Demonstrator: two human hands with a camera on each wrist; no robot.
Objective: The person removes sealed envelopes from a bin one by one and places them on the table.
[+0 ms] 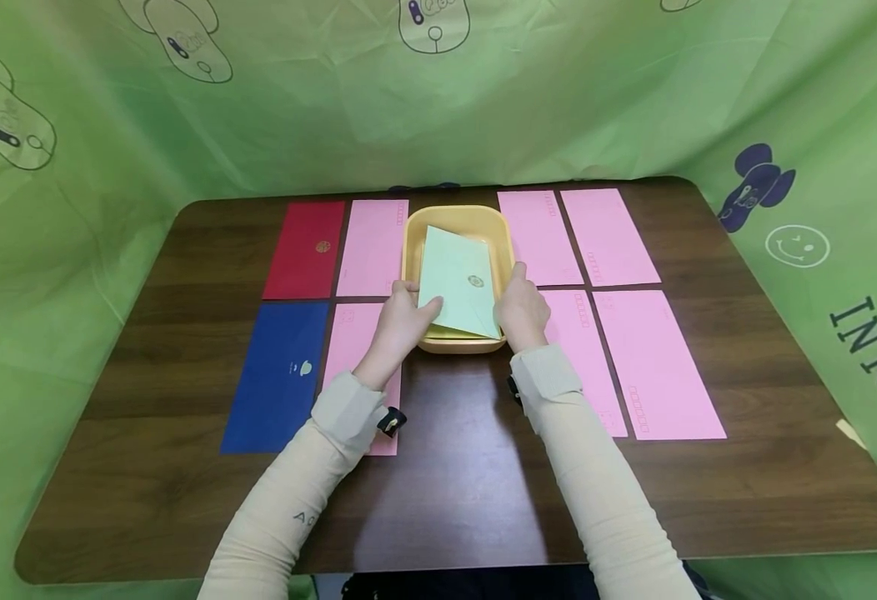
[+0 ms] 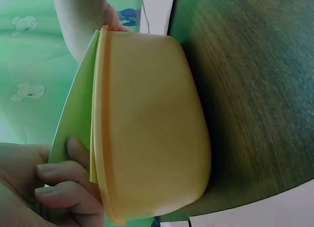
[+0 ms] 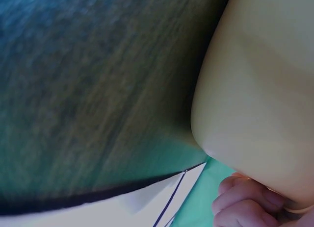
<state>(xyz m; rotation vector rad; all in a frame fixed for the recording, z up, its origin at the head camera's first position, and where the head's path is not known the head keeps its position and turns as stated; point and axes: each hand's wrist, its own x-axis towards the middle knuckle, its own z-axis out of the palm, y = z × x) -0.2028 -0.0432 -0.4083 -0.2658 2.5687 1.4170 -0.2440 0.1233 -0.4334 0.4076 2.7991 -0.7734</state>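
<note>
A yellow plastic basin [image 1: 458, 218] stands at the middle of the table between the envelopes. A light green envelope [image 1: 455, 267] with a small round emblem lies tilted in it, its near end at the rim, over a yellow sheet [image 1: 449, 332]. My left hand [image 1: 403, 323] pinches the green envelope's left edge, thumb on top and fingers underneath, right beside the basin's rim [image 2: 100, 124]. On the other side my right hand [image 1: 523, 312] grips the basin's right rim. Its curled fingers [image 3: 245, 207] show against the basin's outer wall [image 3: 260, 114].
Left of the basin lie a red envelope [image 1: 303, 250], a blue one [image 1: 273, 375] and two pink ones [image 1: 371, 250]. Several more pink envelopes [image 1: 656, 358] lie in rows on the right. Bare brown tabletop [image 1: 453, 483] shows in front. A green curtain [image 1: 333, 108] hangs around the table.
</note>
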